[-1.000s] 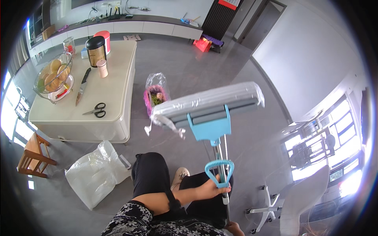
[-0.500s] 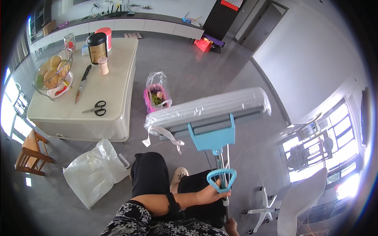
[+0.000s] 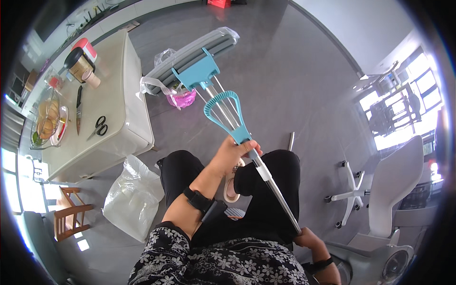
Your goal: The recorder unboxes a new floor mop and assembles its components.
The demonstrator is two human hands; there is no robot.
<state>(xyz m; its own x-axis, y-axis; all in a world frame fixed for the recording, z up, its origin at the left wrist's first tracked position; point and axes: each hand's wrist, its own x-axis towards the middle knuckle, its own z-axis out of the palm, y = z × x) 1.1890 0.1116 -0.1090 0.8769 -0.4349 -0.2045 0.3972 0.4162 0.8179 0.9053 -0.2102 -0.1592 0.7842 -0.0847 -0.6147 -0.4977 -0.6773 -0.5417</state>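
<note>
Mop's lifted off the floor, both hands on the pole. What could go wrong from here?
1. The raised mop head hangs close to the table edge; a swing left might hit it and jolt the knife and scissors.
2. The pink bag sits right under the head and could snag.
3. The left hand holds just below the blue wringer handle; the right hand is far down the pole, so the heavy end may wobble.

A white plastic bag (image 3: 132,198) sat on the floor beside the bench (image 3: 128,118) — a pink bag (image 3: 181,98) lay beyond it.
</note>
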